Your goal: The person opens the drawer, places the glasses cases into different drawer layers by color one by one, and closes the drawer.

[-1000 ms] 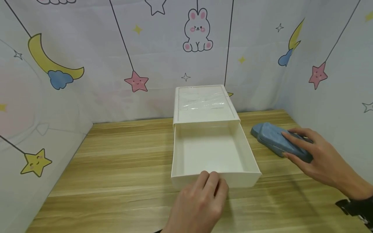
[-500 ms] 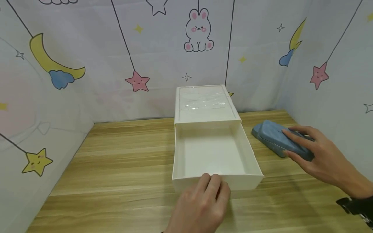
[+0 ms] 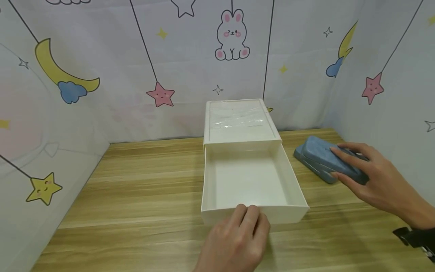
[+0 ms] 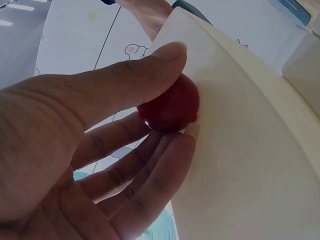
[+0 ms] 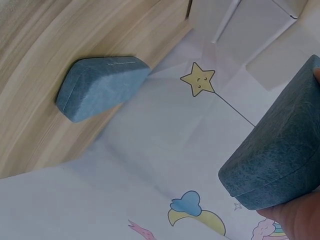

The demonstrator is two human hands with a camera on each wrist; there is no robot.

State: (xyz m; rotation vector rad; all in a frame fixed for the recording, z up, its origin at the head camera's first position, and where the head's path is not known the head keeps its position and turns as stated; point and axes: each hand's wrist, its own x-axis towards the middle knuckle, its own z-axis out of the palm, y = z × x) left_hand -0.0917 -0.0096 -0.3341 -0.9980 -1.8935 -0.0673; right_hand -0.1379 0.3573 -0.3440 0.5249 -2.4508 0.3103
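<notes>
A white drawer [image 3: 285, 214] stands pulled out of its white box [image 3: 241, 121]; no objects show inside it. My left hand [image 3: 234, 240] is at the drawer's front. In the left wrist view, its thumb and fingers pinch a round red knob [image 4: 172, 107] on the front panel; the hand hides this knob in the head view. To the right, my right hand [image 3: 377, 181] grips a blue glasses case [image 3: 324, 153], held above the table and tilted. Beneath it a second, similar blue case [image 5: 105, 87] lies on the wood, partly covered in the head view.
The wood-grain table [image 3: 142, 196] extends left of the box and in front of it. White cloth walls [image 3: 129, 113] printed with stars, moons and a rabbit enclose the back and both sides. Clear tape lies across the box top.
The drawer has slid slightly farther out toward me, with my left hand at its front. My right hand has raised the upper glasses case, widening the gap over the lower one.
</notes>
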